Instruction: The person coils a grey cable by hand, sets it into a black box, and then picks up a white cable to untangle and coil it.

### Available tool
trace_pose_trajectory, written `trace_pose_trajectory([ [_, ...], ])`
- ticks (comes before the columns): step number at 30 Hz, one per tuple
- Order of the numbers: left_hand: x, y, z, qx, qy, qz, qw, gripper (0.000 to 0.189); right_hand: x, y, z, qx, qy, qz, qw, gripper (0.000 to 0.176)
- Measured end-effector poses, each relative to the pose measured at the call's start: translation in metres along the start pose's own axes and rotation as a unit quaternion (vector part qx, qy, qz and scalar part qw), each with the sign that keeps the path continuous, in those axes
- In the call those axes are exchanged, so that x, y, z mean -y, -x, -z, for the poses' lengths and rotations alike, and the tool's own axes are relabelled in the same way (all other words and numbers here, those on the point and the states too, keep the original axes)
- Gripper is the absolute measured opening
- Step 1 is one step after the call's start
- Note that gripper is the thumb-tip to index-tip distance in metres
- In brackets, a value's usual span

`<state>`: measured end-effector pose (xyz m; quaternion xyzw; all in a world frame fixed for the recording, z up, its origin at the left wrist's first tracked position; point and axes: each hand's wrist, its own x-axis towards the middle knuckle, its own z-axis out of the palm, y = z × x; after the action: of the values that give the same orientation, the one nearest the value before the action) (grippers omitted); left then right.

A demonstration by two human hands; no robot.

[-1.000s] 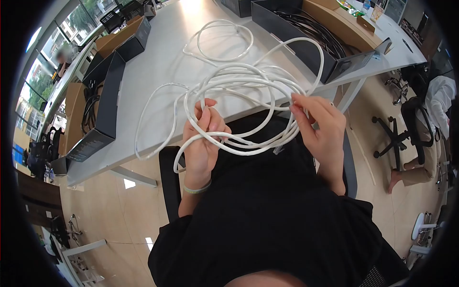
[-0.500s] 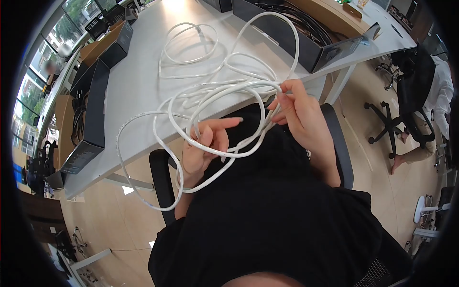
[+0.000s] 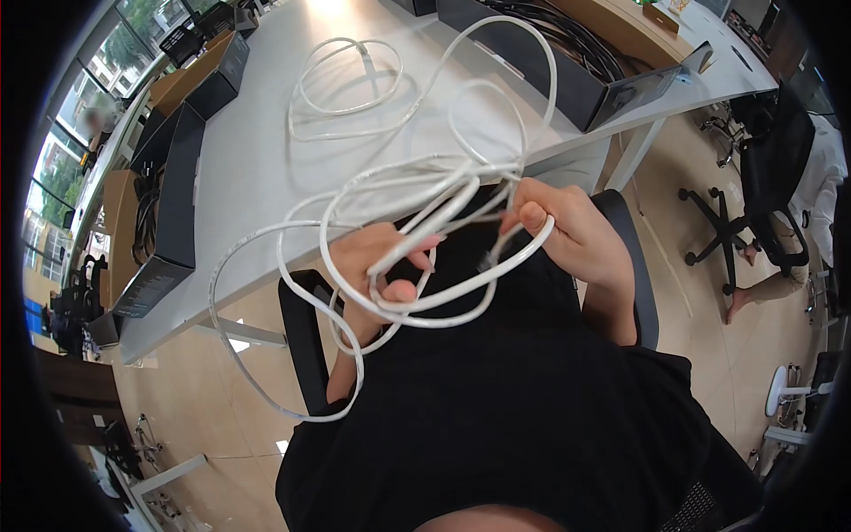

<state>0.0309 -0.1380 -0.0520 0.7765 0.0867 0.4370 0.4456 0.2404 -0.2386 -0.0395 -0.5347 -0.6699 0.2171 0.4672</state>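
A long white cable (image 3: 417,305) lies in loose, tangled loops over the table's front edge and above my lap. My left hand (image 3: 377,262) is inside the loops, its fingers curled round several strands. On the other side, my right hand (image 3: 576,230) is closed on the cable, thumb on top, where one strand bends. A dark connector end shows blurred just left of the right hand. More of the cable rests in wide loops on the white table (image 3: 248,160), and one loop hangs below my left wrist.
Open black boxes with dark cables stand at the left (image 3: 177,204) and back right (image 3: 585,89) of the table. Black chair arms flank me. At the right, a person sits by a black office chair (image 3: 767,177); another person is far left near the windows.
My left fingers have curled round the strands, and my right hand has changed from a fingertip pinch to a fuller grip. The held loops have shifted and the hanging loop sits lower.
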Motion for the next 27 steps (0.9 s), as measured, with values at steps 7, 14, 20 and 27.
trace_pose_trajectory([
  [7,0.0,-0.002,-0.005,-0.076,0.099,0.177,0.976,0.032,0.005,0.002,0.0,-0.03,-0.356,0.002,0.934,0.016],
  [14,0.007,-0.004,-0.012,0.026,0.267,0.156,0.951,0.047,0.028,-0.004,-0.018,-0.105,-0.371,0.113,0.916,0.018],
  [20,0.002,-0.004,-0.013,0.037,0.332,0.226,0.915,0.043,0.018,-0.011,-0.031,-0.194,0.017,0.161,0.968,0.026],
  [27,0.028,-0.002,-0.009,0.082,0.298,0.12,0.944,0.023,0.009,-0.017,-0.038,-0.213,0.103,0.135,0.962,0.032],
])
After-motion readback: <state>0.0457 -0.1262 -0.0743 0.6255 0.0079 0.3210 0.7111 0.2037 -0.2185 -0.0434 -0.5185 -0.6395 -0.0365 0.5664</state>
